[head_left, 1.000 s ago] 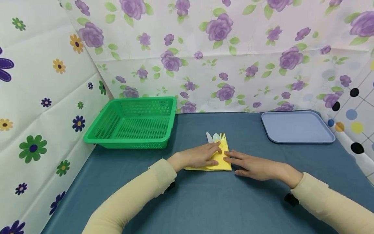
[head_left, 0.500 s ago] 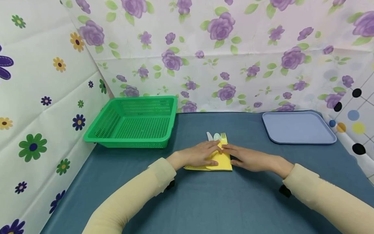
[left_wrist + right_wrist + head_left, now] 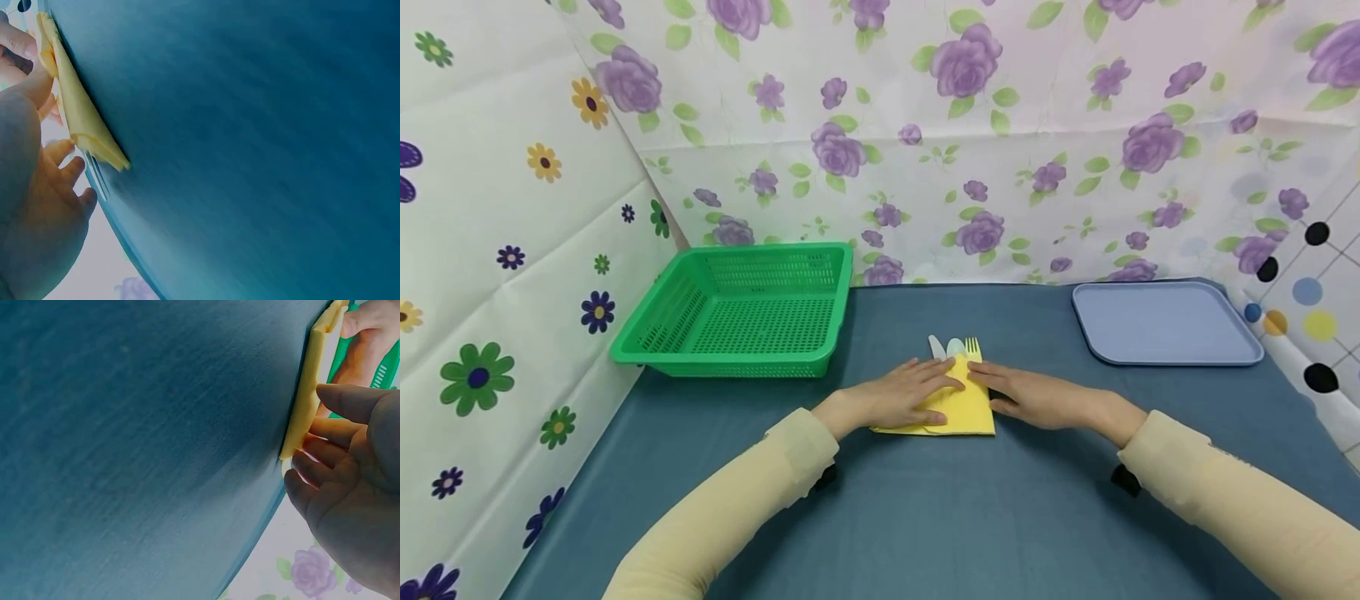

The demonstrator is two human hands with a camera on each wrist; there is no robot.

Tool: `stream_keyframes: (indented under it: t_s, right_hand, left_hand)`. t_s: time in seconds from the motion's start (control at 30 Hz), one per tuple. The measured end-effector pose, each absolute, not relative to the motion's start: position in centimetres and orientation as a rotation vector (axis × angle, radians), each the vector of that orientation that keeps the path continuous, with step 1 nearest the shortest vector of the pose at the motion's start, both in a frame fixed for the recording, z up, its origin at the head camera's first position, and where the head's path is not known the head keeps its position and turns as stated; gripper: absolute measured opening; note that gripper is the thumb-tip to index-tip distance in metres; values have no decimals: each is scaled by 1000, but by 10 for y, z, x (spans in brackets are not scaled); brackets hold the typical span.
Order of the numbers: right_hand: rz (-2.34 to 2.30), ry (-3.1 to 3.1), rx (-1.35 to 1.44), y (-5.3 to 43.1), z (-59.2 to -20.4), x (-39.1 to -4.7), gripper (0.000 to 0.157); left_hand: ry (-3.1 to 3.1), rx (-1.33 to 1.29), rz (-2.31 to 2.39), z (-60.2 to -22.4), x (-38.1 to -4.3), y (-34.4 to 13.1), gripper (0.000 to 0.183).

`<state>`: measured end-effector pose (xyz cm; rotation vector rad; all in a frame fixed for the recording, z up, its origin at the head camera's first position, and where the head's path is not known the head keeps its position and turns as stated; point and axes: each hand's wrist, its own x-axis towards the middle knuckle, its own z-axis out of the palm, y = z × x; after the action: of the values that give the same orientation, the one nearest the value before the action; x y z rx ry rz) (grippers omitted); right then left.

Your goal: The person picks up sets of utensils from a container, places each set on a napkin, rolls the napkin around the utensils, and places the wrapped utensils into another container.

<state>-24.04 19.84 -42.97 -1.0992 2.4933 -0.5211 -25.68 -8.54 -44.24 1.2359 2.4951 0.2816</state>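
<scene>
Yellow folded napkin (image 3: 970, 410) holds a knife (image 3: 936, 347), rounded spoon (image 3: 955, 347), pronged fork (image 3: 972, 346). Left hand (image 3: 898, 397) and right hand (image 3: 1041, 398) touch it, fingers (image 3: 942, 383) apart.

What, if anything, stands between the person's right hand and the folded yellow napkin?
Nothing visible: in the head view, the bare right hand overlaps the right edge of the folded yellow napkin.

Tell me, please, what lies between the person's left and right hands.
Part of the yellow napkin lies between the left hand and the right hand, in the head view; a fork sticks out beyond it.
</scene>
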Motion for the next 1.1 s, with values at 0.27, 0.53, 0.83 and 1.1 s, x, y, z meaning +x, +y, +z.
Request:
stream_keyframes:
  t_s: [0.27,0.53,0.83,1.1]
  right_hand:
    - [-519,2522,-1106,195,-433,-238,62]
    - [-522,2558,-1103,192,-437,-234,63]
    - [-548,2489,-1031,195,-437,-237,70]
    - [-579,2462,-1041,198,-437,-239,75]
  left_hand:
    - [2600,1243,342,-435,-246,-89,35]
    - [2520,982,429,-435,-239,-84,27]
    - [2445,1094,425,-435,-245,-87,22]
    - [2515,1164,421,-437,-244,-91,22]
